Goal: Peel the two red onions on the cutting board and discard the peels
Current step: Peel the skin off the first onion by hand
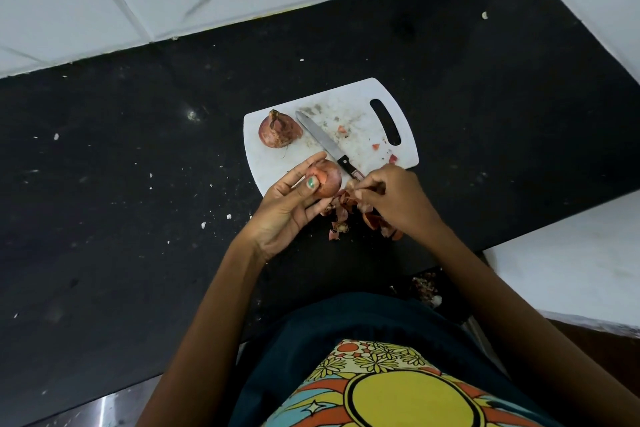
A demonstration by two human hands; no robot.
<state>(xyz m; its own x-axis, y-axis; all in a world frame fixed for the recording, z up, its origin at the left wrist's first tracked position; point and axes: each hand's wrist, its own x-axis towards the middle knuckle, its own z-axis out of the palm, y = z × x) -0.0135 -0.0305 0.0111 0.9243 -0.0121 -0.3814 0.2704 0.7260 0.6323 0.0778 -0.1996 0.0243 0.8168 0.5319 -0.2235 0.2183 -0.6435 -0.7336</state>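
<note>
A black speckled stone counter (138,184) carries one white plastic cutting board (360,107). On the board lie one unpeeled red onion (278,130) and one black-handled steel knife (325,142). At its near edge, the left hand (291,208) cups the second red onion (327,180); the right hand (393,198) pinches papery peels (346,208).

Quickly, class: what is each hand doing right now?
Left hand: holds a partly peeled red onion.
Right hand: pinches loose onion peel.
</note>
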